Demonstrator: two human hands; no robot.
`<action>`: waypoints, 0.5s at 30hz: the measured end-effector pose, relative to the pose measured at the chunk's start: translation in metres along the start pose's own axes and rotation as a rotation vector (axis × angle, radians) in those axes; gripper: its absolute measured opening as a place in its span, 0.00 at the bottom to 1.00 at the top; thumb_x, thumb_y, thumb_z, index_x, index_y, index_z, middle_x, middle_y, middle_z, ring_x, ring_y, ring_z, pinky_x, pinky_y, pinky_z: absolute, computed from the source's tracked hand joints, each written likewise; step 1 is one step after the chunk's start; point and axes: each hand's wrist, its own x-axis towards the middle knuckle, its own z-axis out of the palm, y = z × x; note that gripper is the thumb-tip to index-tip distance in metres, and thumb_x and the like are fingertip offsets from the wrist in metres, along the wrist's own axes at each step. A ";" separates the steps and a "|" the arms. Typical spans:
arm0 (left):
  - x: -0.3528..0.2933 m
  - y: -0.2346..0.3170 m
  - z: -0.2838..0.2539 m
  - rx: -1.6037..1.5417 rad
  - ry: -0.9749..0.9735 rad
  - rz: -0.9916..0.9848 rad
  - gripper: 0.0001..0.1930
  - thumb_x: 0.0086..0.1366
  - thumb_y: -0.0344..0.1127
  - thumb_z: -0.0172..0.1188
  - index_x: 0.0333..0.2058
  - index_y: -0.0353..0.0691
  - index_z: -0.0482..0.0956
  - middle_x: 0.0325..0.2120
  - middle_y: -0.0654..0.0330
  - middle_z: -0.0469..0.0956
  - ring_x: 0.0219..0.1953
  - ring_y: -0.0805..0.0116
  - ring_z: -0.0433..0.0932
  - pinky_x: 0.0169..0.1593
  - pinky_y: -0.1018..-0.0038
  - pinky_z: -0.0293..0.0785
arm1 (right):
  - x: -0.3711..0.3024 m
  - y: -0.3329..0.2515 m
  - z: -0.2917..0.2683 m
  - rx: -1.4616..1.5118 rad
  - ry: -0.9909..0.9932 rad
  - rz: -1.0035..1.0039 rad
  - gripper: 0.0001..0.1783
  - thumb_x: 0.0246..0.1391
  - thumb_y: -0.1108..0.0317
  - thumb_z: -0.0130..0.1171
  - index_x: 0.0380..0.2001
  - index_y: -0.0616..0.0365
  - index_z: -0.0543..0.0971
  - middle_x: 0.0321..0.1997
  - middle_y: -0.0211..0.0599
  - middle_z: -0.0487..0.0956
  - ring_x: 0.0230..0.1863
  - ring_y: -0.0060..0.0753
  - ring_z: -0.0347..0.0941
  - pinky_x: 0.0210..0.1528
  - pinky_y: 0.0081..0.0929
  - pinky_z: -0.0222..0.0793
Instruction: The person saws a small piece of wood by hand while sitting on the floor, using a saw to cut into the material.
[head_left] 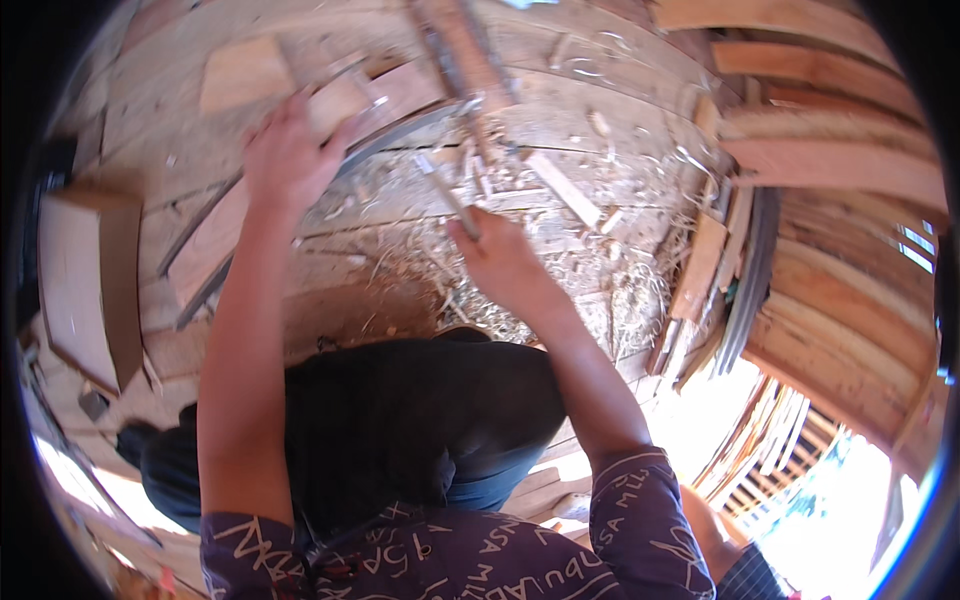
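Note:
My left hand is closed around a small pale wooden block, thumb on its near side. The block rests by a long reddish board with a dark edge, which slants across the plank floor beneath my hand and wrist. To the right, my right hand is closed on a slim chisel-like tool. Its bright tip points up and left, apart from the board. Blur hides the tool's exact shape. A loose pale wood strip lies beyond that hand.
Curled shavings litter the plank floor. A cardboard box stands at left. Stacked boards and upright offcuts line the right side. A rough-edged plank lies at the far side. Another person's bare limb shows lower right.

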 end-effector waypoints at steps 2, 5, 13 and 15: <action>0.000 0.004 -0.007 -0.007 -0.049 -0.031 0.34 0.64 0.64 0.52 0.53 0.38 0.72 0.50 0.45 0.77 0.52 0.48 0.75 0.55 0.50 0.66 | 0.000 0.003 0.005 0.022 0.050 -0.049 0.18 0.64 0.58 0.51 0.32 0.66 0.74 0.29 0.61 0.78 0.35 0.67 0.76 0.40 0.55 0.71; -0.003 0.005 0.000 0.004 0.017 0.020 0.33 0.63 0.64 0.53 0.52 0.38 0.72 0.50 0.47 0.76 0.53 0.49 0.74 0.55 0.50 0.65 | -0.003 0.018 0.011 0.019 0.131 -0.099 0.17 0.63 0.58 0.52 0.32 0.65 0.75 0.28 0.60 0.79 0.34 0.66 0.77 0.40 0.55 0.73; -0.025 -0.008 -0.036 0.034 0.321 0.264 0.31 0.57 0.58 0.65 0.49 0.38 0.72 0.45 0.53 0.76 0.50 0.52 0.74 0.56 0.56 0.63 | -0.047 0.001 0.001 -0.067 0.223 -0.133 0.14 0.59 0.59 0.55 0.34 0.61 0.77 0.29 0.56 0.79 0.34 0.63 0.77 0.39 0.53 0.74; -0.034 -0.013 -0.054 0.026 0.249 0.228 0.29 0.54 0.50 0.68 0.48 0.39 0.71 0.44 0.54 0.77 0.49 0.54 0.75 0.54 0.57 0.66 | -0.059 -0.009 0.002 -0.094 0.248 -0.206 0.14 0.57 0.60 0.56 0.35 0.60 0.77 0.29 0.55 0.80 0.34 0.60 0.79 0.40 0.51 0.76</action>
